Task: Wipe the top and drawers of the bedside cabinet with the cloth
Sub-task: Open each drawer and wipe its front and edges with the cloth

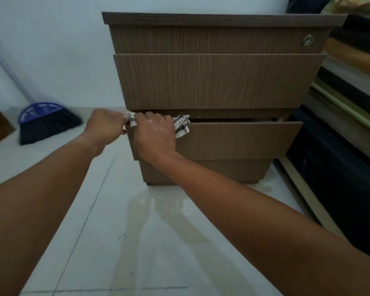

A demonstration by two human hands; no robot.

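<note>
Your right hand (156, 133) presses the checked cloth (181, 127) on the pulled-out brown wood-grain bottom drawer's (239, 139) top edge; your left hand (107, 123) pinches its near-left corner, steadying it.

Below me spreads a pale, glossy tiled floor (90, 231), its thin grout lines running toward the upper part of the frame. A brown wood-grain bedside cabinet (218, 82) stands on it at upper centre. At the left edge, a blue-headed broom with dark bristles (45, 122) rests its bristles on the tiles. A wet-looking sheen shows just in front of my cabinet's base.
</note>
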